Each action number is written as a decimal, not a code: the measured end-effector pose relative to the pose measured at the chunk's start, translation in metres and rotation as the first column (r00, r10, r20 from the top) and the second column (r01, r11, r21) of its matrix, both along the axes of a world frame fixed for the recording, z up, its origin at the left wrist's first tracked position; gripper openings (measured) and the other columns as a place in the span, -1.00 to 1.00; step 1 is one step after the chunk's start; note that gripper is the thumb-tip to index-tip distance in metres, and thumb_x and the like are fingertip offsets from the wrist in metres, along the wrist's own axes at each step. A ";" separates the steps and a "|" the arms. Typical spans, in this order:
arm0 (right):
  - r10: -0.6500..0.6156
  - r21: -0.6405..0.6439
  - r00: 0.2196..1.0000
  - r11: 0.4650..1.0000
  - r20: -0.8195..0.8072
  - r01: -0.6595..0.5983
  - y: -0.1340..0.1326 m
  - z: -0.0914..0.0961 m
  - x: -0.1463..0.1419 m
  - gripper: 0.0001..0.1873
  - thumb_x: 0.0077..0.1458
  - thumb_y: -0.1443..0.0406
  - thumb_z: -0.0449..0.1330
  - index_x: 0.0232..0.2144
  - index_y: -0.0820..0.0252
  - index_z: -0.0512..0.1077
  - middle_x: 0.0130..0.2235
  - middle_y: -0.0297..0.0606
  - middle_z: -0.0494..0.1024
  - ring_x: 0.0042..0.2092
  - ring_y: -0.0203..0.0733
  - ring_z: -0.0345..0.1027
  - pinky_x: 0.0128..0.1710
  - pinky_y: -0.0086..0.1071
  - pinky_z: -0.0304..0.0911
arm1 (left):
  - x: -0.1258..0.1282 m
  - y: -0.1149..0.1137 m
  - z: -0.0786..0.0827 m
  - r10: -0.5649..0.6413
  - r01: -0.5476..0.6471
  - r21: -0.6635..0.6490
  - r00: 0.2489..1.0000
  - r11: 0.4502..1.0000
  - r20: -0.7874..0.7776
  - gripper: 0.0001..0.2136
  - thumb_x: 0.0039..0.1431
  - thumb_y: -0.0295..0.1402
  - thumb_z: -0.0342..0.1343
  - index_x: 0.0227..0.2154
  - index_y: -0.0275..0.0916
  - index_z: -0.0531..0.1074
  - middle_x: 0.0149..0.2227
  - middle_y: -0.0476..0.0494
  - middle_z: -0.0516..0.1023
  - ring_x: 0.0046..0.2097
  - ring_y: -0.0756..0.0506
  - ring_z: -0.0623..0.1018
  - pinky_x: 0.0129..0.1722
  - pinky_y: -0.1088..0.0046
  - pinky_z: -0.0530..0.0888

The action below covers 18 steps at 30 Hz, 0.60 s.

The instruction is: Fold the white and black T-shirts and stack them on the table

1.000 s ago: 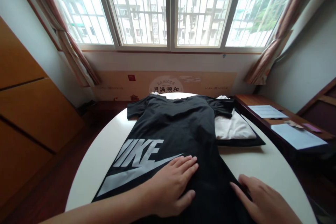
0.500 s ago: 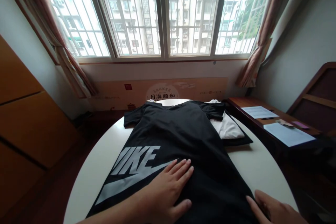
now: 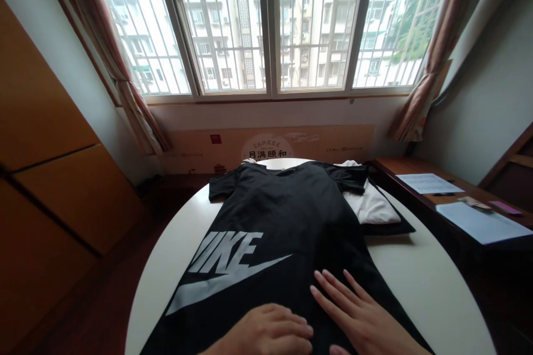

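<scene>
White table [image 3: 425, 272] before the window [image 3: 312, 39], and black T-shirt [image 3: 287, 208] sprawling from centre to six o'clock! Right hand [image 3: 360, 310] at five, splayed flat, gripping nothing; left hand [image 3: 268, 330] at six, curled, can't tell if it's pinching cloth

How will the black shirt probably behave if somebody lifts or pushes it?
The black shirt is probably floppy, given its soft wrinkles. It looks thin, so likely light. It might slide easily, since the table looks smooth.
</scene>
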State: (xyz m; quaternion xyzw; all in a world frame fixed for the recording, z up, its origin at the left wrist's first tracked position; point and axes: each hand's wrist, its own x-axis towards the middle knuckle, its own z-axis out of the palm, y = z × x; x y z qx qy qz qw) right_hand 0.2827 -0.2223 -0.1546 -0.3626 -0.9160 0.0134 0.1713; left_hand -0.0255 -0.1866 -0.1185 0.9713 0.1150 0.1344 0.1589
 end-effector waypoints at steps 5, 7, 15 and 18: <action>-0.012 0.062 1.000 0.998 0.023 0.011 -0.008 -0.015 0.011 -0.07 0.41 -0.08 0.14 0.56 -0.11 -0.26 0.49 -0.18 0.15 0.42 0.09 0.23 0.38 -0.12 0.18 | -0.047 0.019 0.016 0.531 -0.523 0.095 0.843 0.847 -0.090 -0.50 0.52 -0.30 -0.03 0.45 -0.13 0.24 0.45 -0.18 0.28 0.43 -0.23 0.35 0.36 0.12 0.41; -0.044 0.095 0.999 0.995 0.032 0.041 -0.014 -0.018 0.015 -0.06 0.40 -0.10 0.14 0.56 -0.13 -0.26 0.48 -0.19 0.17 0.40 0.09 0.28 0.34 -0.14 0.24 | -0.069 0.024 0.010 0.632 -0.615 0.155 0.768 0.773 -0.104 -0.42 0.51 -0.20 0.02 0.51 -0.07 0.10 0.49 -0.16 0.18 0.47 -0.29 0.27 0.39 0.01 0.35; -0.051 -0.034 0.998 0.998 0.024 0.052 -0.020 -0.009 0.018 -0.02 0.34 -0.11 0.22 0.54 -0.21 -0.24 0.48 -0.20 0.12 0.41 0.18 0.22 0.34 -0.03 0.28 | -0.099 0.001 0.001 0.684 -0.660 0.192 0.724 0.726 -0.096 -0.28 0.49 -0.11 0.06 0.55 0.02 -0.17 0.53 -0.16 0.04 0.49 -0.35 0.19 0.40 -0.05 0.32; -0.012 -0.178 1.000 0.984 -0.008 0.010 -0.007 0.023 0.004 -0.13 0.43 0.00 0.16 0.54 -0.14 -0.20 0.51 -0.22 0.04 0.48 0.13 0.07 0.44 0.03 0.12 | -0.073 -0.009 0.024 0.526 -0.514 0.122 0.842 0.849 -0.117 -0.26 0.46 -0.17 0.11 0.55 0.03 -0.12 0.53 -0.16 0.07 0.48 -0.30 0.24 0.41 0.07 0.33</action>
